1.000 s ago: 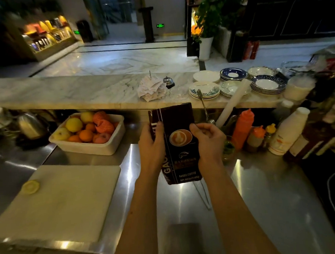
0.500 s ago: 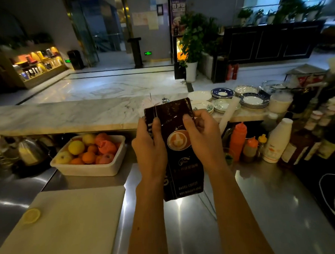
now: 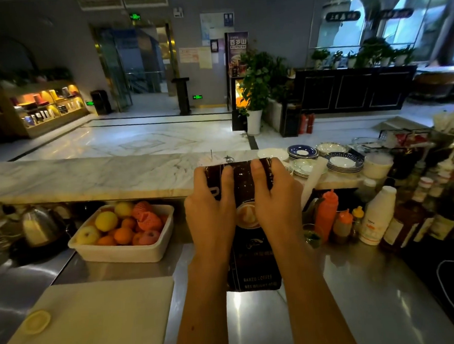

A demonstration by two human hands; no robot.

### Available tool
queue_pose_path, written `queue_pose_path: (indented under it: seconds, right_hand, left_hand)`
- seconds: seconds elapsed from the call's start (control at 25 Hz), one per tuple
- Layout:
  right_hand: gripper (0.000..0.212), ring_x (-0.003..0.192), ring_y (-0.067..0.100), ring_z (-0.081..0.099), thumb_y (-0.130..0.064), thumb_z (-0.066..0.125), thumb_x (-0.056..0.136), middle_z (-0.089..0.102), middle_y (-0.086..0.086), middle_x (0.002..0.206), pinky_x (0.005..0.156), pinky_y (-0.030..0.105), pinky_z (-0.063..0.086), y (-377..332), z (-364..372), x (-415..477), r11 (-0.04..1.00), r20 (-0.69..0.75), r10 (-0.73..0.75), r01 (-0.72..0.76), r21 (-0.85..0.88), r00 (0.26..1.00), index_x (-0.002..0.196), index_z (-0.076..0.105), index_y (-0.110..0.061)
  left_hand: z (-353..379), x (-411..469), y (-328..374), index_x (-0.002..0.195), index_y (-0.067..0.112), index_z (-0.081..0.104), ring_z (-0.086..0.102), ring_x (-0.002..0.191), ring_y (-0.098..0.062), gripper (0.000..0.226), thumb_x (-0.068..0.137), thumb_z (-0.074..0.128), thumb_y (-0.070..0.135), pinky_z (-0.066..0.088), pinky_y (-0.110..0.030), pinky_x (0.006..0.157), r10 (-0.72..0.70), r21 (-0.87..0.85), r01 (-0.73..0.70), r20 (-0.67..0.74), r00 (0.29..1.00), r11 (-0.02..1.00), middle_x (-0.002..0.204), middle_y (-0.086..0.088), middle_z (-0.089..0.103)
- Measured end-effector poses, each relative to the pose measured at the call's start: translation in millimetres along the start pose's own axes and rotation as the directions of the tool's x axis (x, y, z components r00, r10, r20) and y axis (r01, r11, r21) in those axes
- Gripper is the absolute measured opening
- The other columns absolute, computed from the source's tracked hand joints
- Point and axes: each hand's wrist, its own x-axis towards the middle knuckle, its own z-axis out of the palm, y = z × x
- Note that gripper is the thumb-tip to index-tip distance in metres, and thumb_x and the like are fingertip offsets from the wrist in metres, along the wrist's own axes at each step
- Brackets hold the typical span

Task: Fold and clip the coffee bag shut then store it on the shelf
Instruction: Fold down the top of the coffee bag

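Both hands clamp the bag (image 3: 253, 260) upright over the steel counter (image 3: 358, 283): left hand (image 3: 211, 209) and right hand (image 3: 276, 200) pinch its top edge, likely to start the fold

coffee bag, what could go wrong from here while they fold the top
Both the left hand and right hand pinch the top of the upright coffee bag, so nothing steadies its base; it might tip on the steel counter. No clip is visible, so freeing a hand to fetch one could let the fold spring open. The squeeze bottles stand close beside the right hand.
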Motion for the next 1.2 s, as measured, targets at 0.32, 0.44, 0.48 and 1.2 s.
queue_pose_path:
  seconds: [0.32,0.44,0.48,1.2]
  right_hand:
    - [0.043,0.071,0.005,0.062,-0.062,0.043,0.088,0.057,-0.015,0.072,0.066,0.031,0.056,-9.0,4.5,9.9,1.000,0.064,0.002,-0.001,-0.014,0.998,0.094,0.053,-0.021]
    - [0.031,0.072,0.008,0.063,-0.049,0.044,0.096,0.060,-0.011,0.074,0.060,0.022,0.052,-7.6,5.4,12.8,1.000,0.026,0.006,-0.005,-0.026,1.000,0.090,0.055,-0.021]
    - [0.029,0.065,0.005,0.060,-0.046,0.043,0.098,0.059,-0.010,0.070,0.055,0.016,0.047,-8.0,5.2,13.6,1.000,0.017,0.002,-0.001,-0.014,1.000,0.087,0.054,-0.021]
    - [0.029,0.051,-0.004,0.045,-0.024,0.040,0.102,0.040,-0.010,0.057,0.046,0.010,0.036,-25.9,-2.7,21.6,0.971,-0.100,0.001,0.023,0.237,0.995,0.075,0.047,-0.018]
  left_hand:
    - [-1.9,10.3,10.9,0.084,0.012,0.054,0.059,0.059,0.011,0.017,0.097,0.058,0.021,0.041,-0.006,0.051,0.065,-0.045,-0.065,0.001,0.998,0.997,0.066,0.015,0.058]
    - [1.1,13.8,12.6,0.083,0.010,0.054,0.057,0.056,0.007,0.019,0.099,0.056,0.021,0.042,-0.009,0.049,0.063,-0.059,-0.061,0.027,0.998,0.996,0.064,0.013,0.058]
    - [1.2,15.3,14.0,0.084,0.009,0.054,0.057,0.057,0.006,0.019,0.099,0.054,0.021,0.042,-0.009,0.048,0.069,-0.061,-0.067,0.032,0.997,0.996,0.064,0.012,0.058]
    - [-21.2,34.5,19.2,0.079,0.004,0.062,0.061,0.060,-0.034,0.042,0.104,0.040,0.031,0.051,-0.043,0.054,0.033,-0.333,0.027,0.173,0.984,0.942,0.068,-0.021,0.063]
